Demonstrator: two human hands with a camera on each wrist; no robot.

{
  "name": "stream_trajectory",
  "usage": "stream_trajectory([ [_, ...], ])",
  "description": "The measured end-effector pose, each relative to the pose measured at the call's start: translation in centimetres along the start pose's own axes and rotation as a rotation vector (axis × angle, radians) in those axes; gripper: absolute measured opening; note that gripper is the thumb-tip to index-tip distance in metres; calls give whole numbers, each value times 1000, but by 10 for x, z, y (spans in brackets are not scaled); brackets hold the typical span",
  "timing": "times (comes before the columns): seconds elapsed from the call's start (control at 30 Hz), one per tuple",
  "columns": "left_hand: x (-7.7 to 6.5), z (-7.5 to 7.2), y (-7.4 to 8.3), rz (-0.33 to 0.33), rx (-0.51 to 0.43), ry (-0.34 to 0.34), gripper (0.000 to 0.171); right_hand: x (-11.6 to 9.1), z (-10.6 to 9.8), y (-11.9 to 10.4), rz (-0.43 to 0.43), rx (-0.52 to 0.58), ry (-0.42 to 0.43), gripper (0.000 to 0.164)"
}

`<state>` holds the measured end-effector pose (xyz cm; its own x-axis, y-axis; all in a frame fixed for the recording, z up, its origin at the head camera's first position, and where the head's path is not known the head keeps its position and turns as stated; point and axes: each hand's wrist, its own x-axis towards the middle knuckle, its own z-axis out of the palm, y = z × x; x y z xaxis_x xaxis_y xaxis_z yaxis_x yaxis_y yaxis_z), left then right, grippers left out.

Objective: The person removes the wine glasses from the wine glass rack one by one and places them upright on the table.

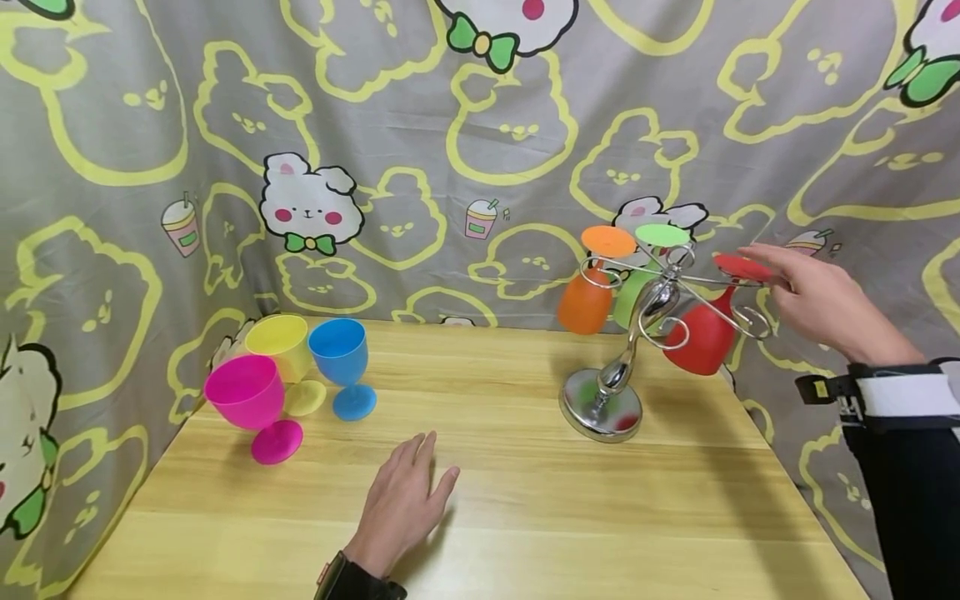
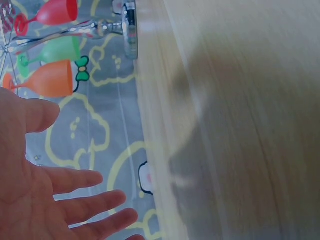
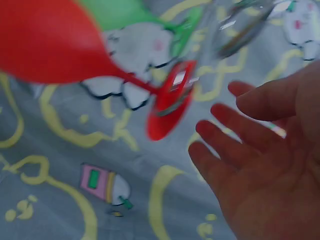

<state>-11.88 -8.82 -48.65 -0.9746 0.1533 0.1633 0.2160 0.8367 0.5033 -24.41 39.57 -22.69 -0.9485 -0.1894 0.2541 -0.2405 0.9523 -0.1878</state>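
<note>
A red goblet hangs upside down by its foot from a ring of a silver goblet rack. Beside its foot is my right hand, fingers extended; the right wrist view shows a gap between the fingertips and the red foot. An orange goblet and a green goblet also hang inverted on the rack, the green one partly hidden behind the stem. My left hand hovers low over the table's front, palm empty and fingers spread.
On the wooden table, a pink goblet, a yellow goblet and a blue goblet stand upright in a cluster at the left. A grey patterned curtain surrounds the back and sides.
</note>
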Motion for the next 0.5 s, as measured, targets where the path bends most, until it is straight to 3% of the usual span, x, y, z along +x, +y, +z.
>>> stream_trajectory([
  [0.1, 0, 0, 0, -1, -2, 4, 67, 8, 3, 12, -3, -7, -103, 63],
  [0.2, 0, 0, 1, -6, -9, 2, 67, 14, 8, 19, -12, -16, -129, 65],
  [0.33, -1, 1, 1, -10, -23, -4, 68, 16, 14, 23, -47, -34, -62, 62],
  [0.5, -1, 2, 0, 1, -22, -1, 67, 10, 18, 28, -13, -27, 3, 52],
])
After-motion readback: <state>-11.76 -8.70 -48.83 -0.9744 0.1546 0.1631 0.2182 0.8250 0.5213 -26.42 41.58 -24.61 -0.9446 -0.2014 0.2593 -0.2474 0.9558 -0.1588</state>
